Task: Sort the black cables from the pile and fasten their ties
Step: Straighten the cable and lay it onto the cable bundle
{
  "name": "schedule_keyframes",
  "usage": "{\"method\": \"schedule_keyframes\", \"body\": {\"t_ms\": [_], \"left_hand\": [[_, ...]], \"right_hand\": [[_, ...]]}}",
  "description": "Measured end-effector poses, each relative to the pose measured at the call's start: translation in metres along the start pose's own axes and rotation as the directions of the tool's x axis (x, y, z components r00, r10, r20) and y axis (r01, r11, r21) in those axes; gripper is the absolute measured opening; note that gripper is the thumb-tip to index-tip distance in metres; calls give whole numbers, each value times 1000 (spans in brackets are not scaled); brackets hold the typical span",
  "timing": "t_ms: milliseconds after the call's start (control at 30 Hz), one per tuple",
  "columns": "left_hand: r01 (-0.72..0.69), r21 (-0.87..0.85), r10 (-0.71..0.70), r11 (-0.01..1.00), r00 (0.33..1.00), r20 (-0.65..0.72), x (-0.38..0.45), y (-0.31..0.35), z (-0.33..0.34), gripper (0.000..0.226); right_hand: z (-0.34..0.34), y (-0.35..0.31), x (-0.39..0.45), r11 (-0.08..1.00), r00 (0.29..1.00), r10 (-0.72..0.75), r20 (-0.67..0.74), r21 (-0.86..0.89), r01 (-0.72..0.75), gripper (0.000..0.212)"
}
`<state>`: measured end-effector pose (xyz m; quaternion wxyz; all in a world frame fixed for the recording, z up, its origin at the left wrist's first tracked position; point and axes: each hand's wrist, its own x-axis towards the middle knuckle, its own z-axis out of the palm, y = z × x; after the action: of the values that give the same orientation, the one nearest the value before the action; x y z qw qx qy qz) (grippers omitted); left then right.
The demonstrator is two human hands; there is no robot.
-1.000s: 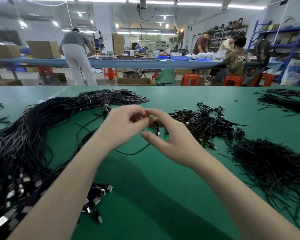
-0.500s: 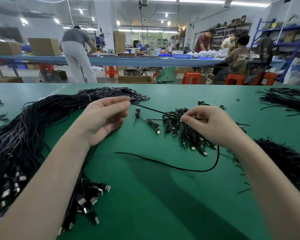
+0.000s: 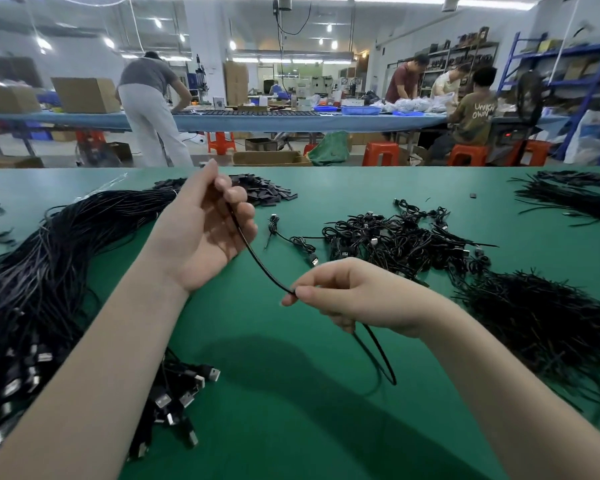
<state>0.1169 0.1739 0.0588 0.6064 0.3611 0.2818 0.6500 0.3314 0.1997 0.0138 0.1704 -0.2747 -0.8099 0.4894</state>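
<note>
One black cable [image 3: 257, 261] stretches between my two hands above the green table [image 3: 257, 427]. My left hand [image 3: 205, 233] is raised, palm toward me, fingers curled round the cable's upper end. My right hand [image 3: 343, 296] pinches the cable lower down between thumb and forefinger, and a loop of it [image 3: 381, 358] hangs below that hand. A big pile of loose black cables [image 3: 49, 271] with USB plugs lies on the left. Bundled cables [image 3: 395, 240] lie in a heap beyond my right hand. A heap of thin black ties [image 3: 541, 320] sits on the right.
Flat black pieces [image 3: 264, 192] are heaped at the table's far side. More black strands [image 3: 568, 199] lie at the far right. Beyond the table, several people work at a long blue bench [image 3: 257, 121], with orange stools, cardboard boxes and blue shelving around.
My left hand has lifted and turned palm up with the cable end. My right hand has come back toward me from the bundled heap, drawing the cable taut and off the table.
</note>
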Motion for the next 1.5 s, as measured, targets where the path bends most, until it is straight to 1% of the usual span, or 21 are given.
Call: {"method": "schedule_keyframes", "body": {"t_ms": [67,133,167,200,267,300,333,367,400,500,533,567,667,833,900,967,1067,1167,1333,1433,1500], "left_hand": [[95,-24,-86,995,963,257,-7,6,2,45],[225,55,-219,973,811,543,-13,8,3,42],[211,197,-288,957,751,594,-15,6,2,41],[149,406,-378,902,728,572,-16,1,2,39],[63,793,-544,606,760,356,-14,-12,4,41],[51,875,-551,482,794,257,-12,-19,5,42],[29,903,-503,428,838,211,-8,-26,7,39],[-7,902,-410,433,889,204,-4,-32,9,33],[-33,874,-289,484,937,195,-2,-36,11,30],[-52,619,-39,784,990,132,1,-32,13,36],[-100,581,15,807,989,149,-1,-27,13,41],[-147,621,45,770,983,177,-5,-21,12,44],[-180,776,-14,605,972,236,-10,-18,9,46],[-159,829,-183,536,937,298,-9,-31,14,57],[-139,840,-162,524,952,258,-6,-35,15,52],[-140,826,-48,547,979,198,-2,-38,16,46],[-179,793,48,582,981,186,-2,-37,19,56],[-178,682,-13,709,964,265,-9,-33,20,64],[-75,366,-68,927,929,364,-13,-28,23,43],[-41,291,-85,956,910,406,-15,-27,28,31],[-70,308,-67,949,908,414,-17,-29,30,35]], "right_hand": [[-1,5,0,997,997,81,16,0,-81,22],[-7,7,1,984,971,164,-172,-36,-173,31],[-11,6,1,980,939,180,-294,-23,-196,35],[-15,4,0,982,903,177,-392,15,-186,37],[-20,-5,-3,990,861,135,-490,106,-95,39],[-20,-10,-5,992,863,101,-496,119,-48,39],[-18,-16,-6,994,871,62,-487,108,-11,36],[-13,-21,-7,995,882,24,-470,97,25,33],[-7,-25,-7,992,894,-7,-449,108,62,32],[5,-29,-6,957,925,-42,-377,250,146,28],[6,-28,-5,945,928,-41,-371,286,156,28],[6,-27,-4,930,923,-35,-383,326,171,28],[-1,-26,-2,856,890,10,-455,464,227,29],[-9,-27,-5,824,849,67,-524,509,249,33],[-7,-30,-7,857,850,35,-526,453,245,36],[1,-34,-6,878,852,-15,-523,401,261,37],[14,-38,-4,851,817,-43,-575,407,332,36],[8,-40,-5,738,796,27,-605,549,392,33],[-8,-37,-9,639,792,137,-595,664,388,31],[-9,-34,-7,630,787,168,-593,679,377,30],[-9,-32,-6,638,785,186,-591,680,361,29]]}}
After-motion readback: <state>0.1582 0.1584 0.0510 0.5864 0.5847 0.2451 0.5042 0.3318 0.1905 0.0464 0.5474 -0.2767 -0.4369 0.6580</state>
